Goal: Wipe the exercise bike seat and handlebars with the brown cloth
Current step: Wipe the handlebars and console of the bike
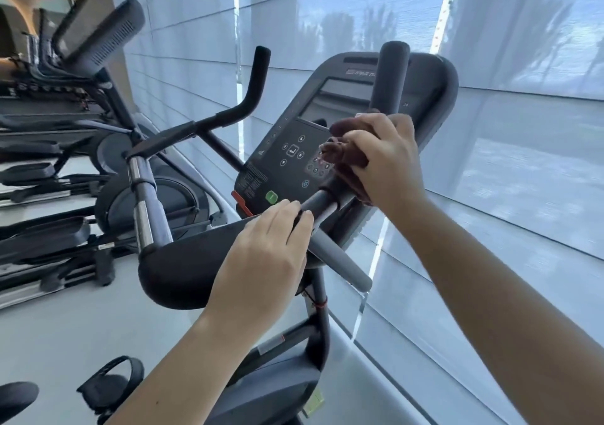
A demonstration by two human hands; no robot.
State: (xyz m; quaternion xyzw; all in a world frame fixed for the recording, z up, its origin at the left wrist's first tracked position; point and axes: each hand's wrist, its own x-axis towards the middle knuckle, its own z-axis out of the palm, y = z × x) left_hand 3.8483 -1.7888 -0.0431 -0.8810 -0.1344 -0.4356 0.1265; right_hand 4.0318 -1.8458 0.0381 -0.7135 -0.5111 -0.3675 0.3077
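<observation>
The exercise bike's dark handlebars (340,257) fill the middle of the head view, with grey grips and a chrome section on the left bar (143,215). My right hand (382,159) grips the brown cloth (343,153), bunched around the right handlebar just below its upright grip (390,74). My left hand (264,254) rests with straight fingers on the black pad (183,267) at the centre of the bars, fingertips touching the grey grip. The console (294,156) stands behind the cloth. The seat's edge (16,398) shows at the bottom left corner.
A pedal with a strap (114,382) hangs at lower left. More gym machines (58,150) stand in a row to the left. White window blinds (523,130) close off the right side and the back. Pale floor (65,333) lies below the bars.
</observation>
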